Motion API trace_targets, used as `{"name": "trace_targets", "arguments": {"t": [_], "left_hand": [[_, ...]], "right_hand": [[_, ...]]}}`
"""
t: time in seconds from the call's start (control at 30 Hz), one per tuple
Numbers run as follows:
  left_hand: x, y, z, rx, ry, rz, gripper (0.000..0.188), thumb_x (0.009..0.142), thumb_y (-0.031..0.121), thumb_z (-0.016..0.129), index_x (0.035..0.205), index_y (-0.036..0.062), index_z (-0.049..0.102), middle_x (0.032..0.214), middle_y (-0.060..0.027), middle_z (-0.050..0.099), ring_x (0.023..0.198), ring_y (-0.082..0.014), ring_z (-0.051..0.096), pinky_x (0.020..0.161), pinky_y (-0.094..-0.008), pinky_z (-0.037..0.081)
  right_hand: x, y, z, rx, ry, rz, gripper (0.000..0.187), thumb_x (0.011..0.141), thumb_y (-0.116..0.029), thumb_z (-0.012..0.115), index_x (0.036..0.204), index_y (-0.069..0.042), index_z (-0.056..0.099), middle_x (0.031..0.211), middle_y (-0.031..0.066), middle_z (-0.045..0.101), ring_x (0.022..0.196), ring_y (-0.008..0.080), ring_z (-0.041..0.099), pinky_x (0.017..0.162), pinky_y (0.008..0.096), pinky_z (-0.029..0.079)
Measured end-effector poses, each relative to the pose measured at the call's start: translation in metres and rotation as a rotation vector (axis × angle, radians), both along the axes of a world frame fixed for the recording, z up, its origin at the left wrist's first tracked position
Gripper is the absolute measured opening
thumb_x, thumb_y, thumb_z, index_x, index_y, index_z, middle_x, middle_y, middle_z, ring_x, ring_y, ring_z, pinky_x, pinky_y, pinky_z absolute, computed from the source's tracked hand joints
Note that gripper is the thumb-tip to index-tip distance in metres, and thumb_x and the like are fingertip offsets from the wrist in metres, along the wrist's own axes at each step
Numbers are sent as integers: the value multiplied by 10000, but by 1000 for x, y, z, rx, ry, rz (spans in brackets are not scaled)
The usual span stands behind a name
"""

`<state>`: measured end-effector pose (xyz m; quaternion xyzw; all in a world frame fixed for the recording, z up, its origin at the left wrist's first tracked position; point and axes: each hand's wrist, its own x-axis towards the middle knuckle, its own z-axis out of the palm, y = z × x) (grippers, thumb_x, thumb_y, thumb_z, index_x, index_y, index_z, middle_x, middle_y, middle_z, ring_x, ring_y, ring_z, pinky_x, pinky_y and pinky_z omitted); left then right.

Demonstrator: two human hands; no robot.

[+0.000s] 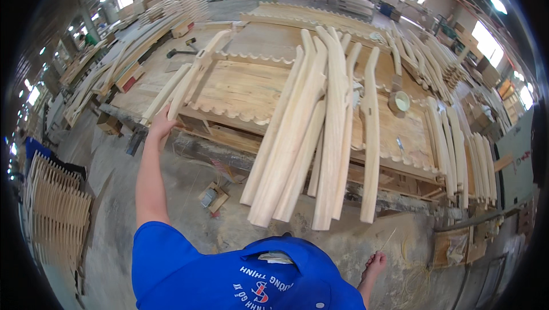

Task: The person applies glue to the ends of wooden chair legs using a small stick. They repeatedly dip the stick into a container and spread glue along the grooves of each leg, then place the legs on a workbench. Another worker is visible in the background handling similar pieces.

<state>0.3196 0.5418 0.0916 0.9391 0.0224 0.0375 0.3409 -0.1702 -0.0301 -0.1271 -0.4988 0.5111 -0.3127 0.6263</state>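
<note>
My left hand (163,122) is closed around the near end of a curved pale wooden leg (194,73), which lies on the left of the workbench with its far end on a scalloped rack. Next to it, on its left, rests a straighter pale wooden piece (167,92). Low on the right, away from the bench, my right hand (374,263) pinches a thin pale stick (389,240) that points up and to the right. A pile of similar curved legs (291,138) spans the middle of the bench, their near ends jutting over its front edge.
Scalloped wooden racks (229,117) sit on the bench. A round pot (399,101) with pale contents stands right of the pile. A hammer-like tool (182,50) lies at the back left. More legs (452,144) line the right, and stacked slatted parts (54,213) stand at left.
</note>
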Motion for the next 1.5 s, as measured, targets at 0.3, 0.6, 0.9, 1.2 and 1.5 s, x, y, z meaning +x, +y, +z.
{"name": "trace_targets", "arguments": {"t": [0.3, 0.6, 0.9, 1.2, 1.5], "left_hand": [[10, 56, -17, 183, 140, 62, 757, 757, 144, 643, 1441, 175, 320, 1054, -169, 649, 764, -240, 651, 634, -364, 536], [2, -18, -11, 843, 26, 9, 797, 799, 229, 661, 1463, 140, 229, 1347, -208, 438, 1235, -351, 434, 1014, -434, 379], [-69, -284, 125, 237, -161, -779, 557, 839, 222, 637, 1351, 98, 457, 1213, -135, 552, 1110, -244, 517, 910, -370, 434], [-159, -632, 79, 91, 11, -1371, 657, 860, 330, 627, 1390, 41, 369, 979, -119, 608, 779, -196, 622, 704, -293, 494], [-205, -896, -38, 218, 193, -900, 1086, 722, 422, 725, 1482, 63, 36, 1346, -404, 278, 1171, -480, 459, 1020, -386, 399]], "right_hand": [[37, -28, 25, -79, 17, 169, 126, 918, -182, 569, 852, -129, 477, 655, -16, 490, 475, 42, 399, 403, 183, 270], [28, -80, 36, -181, -54, 17, 134, 925, -214, 569, 847, -128, 500, 630, -43, 468, 476, 29, 391, 401, 185, 286], [37, -160, 58, -371, -300, -57, 108, 921, -166, 592, 944, -74, 540, 678, -24, 511, 552, 30, 428, 462, 169, 319], [13, -260, 106, -297, -370, 79, 118, 959, -169, 523, 943, -61, 569, 677, -24, 522, 518, 21, 404, 450, 165, 298], [-72, -329, 106, -318, -315, -54, 81, 948, -127, 537, 935, -50, 558, 692, -25, 515, 554, 19, 388, 494, 163, 300]]}}
